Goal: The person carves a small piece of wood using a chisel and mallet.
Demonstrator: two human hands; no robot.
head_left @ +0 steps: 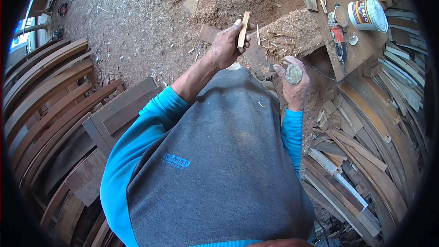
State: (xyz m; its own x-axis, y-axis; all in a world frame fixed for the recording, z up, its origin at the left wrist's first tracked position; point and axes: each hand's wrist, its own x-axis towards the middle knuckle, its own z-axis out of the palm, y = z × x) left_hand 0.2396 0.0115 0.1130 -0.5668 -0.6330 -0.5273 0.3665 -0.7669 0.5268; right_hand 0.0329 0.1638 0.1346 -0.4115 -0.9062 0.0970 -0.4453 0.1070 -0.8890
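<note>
My left hand [227,45] is closed round a short wooden strip [244,29], which stands up between thumb and fingers. Lower and to the right, my right hand [295,90] grips a round object with a rough, pale grey face [294,74]; its kind is hard to make out, and the fingers hide its underside. Just past the right hand lies a low board [307,36] strewn with shavings and thin wood splinters.
On a wooden bench top [369,45] at the far right lie a red and black power tool [339,41] and a white bucket [368,14]. Curved timbers [50,96] are stacked at left, more boards [361,155] at right. Sawdust [151,0] covers the ground ahead.
</note>
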